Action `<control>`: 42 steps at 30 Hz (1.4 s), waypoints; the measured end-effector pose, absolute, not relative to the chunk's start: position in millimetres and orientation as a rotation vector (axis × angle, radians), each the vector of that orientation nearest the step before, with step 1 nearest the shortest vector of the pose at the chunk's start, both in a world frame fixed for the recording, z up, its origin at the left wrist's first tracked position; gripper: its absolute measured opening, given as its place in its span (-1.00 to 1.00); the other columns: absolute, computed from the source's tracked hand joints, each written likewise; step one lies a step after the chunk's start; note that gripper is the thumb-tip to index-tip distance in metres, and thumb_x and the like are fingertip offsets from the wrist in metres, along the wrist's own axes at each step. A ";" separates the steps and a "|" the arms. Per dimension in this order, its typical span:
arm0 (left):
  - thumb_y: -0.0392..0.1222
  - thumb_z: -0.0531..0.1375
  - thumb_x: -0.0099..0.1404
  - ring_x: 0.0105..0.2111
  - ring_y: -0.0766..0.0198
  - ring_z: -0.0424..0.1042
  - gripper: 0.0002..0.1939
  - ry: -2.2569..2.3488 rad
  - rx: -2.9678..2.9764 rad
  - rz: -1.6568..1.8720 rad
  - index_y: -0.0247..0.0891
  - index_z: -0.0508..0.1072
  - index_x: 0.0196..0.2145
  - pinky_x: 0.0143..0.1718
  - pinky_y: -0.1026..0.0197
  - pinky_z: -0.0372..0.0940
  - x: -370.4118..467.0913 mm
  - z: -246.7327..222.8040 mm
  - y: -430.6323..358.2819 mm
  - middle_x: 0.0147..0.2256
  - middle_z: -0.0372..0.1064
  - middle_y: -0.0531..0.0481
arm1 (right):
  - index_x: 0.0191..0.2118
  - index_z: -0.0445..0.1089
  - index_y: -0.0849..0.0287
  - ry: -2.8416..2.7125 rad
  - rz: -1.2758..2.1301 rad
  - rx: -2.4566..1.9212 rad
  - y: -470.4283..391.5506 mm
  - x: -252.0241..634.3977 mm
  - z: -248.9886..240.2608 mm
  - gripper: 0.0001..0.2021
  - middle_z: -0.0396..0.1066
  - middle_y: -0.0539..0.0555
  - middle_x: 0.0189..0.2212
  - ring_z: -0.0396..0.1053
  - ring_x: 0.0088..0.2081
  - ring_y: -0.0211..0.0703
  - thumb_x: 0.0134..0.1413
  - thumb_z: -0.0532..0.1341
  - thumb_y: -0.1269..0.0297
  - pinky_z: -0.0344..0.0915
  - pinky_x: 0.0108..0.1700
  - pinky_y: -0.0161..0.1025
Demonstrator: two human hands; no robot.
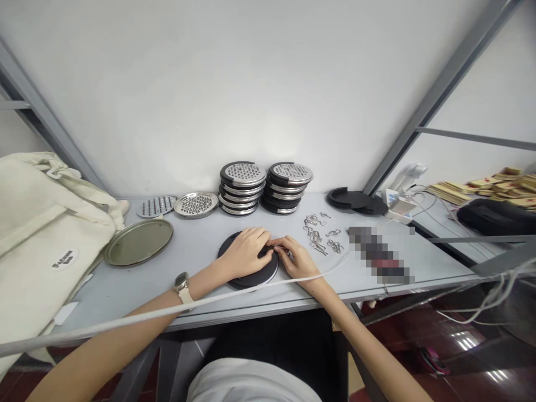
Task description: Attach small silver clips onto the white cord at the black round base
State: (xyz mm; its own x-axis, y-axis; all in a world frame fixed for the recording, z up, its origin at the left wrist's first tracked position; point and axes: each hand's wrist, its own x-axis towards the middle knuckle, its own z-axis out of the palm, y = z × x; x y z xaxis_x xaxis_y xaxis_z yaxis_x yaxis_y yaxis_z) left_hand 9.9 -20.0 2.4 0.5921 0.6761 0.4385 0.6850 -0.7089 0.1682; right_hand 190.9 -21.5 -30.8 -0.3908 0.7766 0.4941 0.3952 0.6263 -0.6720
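In front of me on the grey table lies a black round disc [263, 276] with a silver rim. My left hand [250, 252] rests over it, thumb and fingers closed at its right upper edge. At that same edge my right hand [295, 258] pinches with its fingertips, which nearly meet those of the left. Whatever small piece sits between the right fingertips is hidden. Just right of my hands lie several small metal swivel clasps [317, 237], scattered loosely. Behind the disc stand two stacks of round graters, a left stack [242, 190] and a right stack [287, 188], silver with black covers.
Two loose grater plates, one [157, 207] beside another [195, 205], lie left of the stacks near an olive round lid [139, 242]. Black covers [349, 199] lie at right. A cream bag [37, 240] fills the left. A white cable [226, 296] crosses over my arms.
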 end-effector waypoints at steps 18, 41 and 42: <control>-0.23 0.10 0.23 -0.29 0.18 0.27 -0.93 -1.195 -2.805 -0.771 -0.25 0.25 -0.33 -0.22 0.14 0.19 10.4 4.7 -20.7 -0.33 0.25 -0.01 | -0.34 0.37 0.16 -1.948 0.419 -1.087 -19.4 184.6 -26.0 -0.88 0.36 0.08 -0.39 0.30 -0.29 -0.12 0.15 0.09 0.38 0.25 -0.14 -0.14; -0.22 0.11 0.23 -0.29 0.19 0.27 -0.92 -1.196 -2.778 -0.740 -0.25 0.24 -0.34 -0.21 0.14 0.19 10.9 5.2 -21.4 -0.34 0.25 -0.01 | -0.09 0.30 0.16 -2.031 0.551 -0.959 -20.2 190.7 -34.5 -0.79 0.33 0.12 -0.25 0.32 -0.28 -0.16 0.20 0.01 0.40 0.27 -0.18 -0.19; -0.22 0.11 0.23 -0.29 0.19 0.27 -0.92 -1.195 -2.776 -0.742 -0.25 0.24 -0.34 -0.21 0.14 0.19 10.9 5.2 -21.4 -0.33 0.25 -0.01 | -0.10 0.30 0.16 -2.030 0.554 -0.959 -19.5 191.1 -35.6 -0.79 0.34 0.13 -0.24 0.32 -0.26 -0.16 0.21 0.00 0.40 0.27 -0.17 -0.20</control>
State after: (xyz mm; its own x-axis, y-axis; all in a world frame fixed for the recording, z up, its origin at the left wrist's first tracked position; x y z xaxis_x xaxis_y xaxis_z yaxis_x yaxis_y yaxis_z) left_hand 10.9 -21.4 5.2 0.5915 0.6780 0.4365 0.6919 -0.7047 0.1571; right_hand 191.1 -19.5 -35.6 -0.3874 0.7865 0.4810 0.4331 0.6158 -0.6582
